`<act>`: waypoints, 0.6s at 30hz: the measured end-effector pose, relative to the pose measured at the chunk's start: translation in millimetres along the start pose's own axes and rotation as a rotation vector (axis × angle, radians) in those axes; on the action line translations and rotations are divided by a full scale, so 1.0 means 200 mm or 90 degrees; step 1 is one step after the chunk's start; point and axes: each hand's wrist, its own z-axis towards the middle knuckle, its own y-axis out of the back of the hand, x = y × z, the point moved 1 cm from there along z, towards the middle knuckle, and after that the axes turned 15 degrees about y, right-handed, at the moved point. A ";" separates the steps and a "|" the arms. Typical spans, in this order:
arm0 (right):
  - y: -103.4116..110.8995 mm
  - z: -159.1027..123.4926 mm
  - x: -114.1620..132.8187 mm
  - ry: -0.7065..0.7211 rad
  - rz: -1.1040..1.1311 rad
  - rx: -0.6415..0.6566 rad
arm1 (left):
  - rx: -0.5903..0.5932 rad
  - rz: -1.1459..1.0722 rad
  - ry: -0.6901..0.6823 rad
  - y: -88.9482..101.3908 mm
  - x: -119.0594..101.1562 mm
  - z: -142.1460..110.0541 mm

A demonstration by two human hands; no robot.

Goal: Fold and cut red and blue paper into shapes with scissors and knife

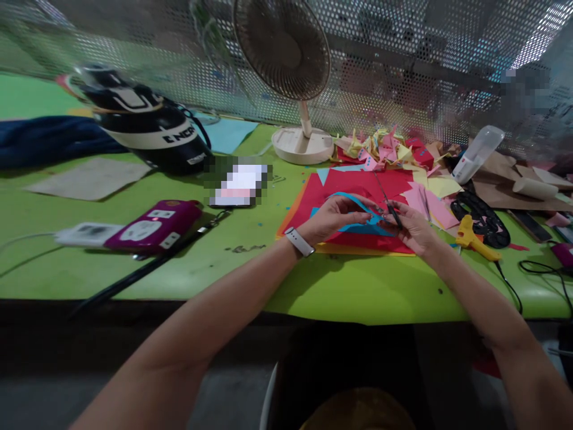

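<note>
Colours and patterns of the worktop: the table [340, 292] is lime green. The sheet stack shows a red sheet [308, 203] edged by orange paper [296, 206]; the cut paper [360, 227] is bright blue, the scissors [394, 214] dark-handled. The scrap heap [389, 149] mixes pink, yellow and red, some pieces blue-dotted. The glue gun [474, 240] is yellow; the power strip [182, 220], magenta with white sockets; the bottle [176, 154], black, white-banded; the wristband [299, 241], white with dark dots.
</note>
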 end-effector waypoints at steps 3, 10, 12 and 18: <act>0.00 0.00 0.00 -0.028 0.012 0.015 | 0.004 0.033 -0.001 -0.01 0.00 0.00; -0.01 -0.01 0.04 -0.045 -0.065 0.048 | -0.105 0.000 0.040 0.01 0.00 0.01; 0.00 -0.02 0.08 -0.045 -0.119 0.085 | -0.114 -0.041 0.060 0.02 -0.01 0.01; 0.05 -0.03 0.17 -0.056 -0.255 0.250 | -0.111 -0.124 0.148 0.05 -0.02 0.03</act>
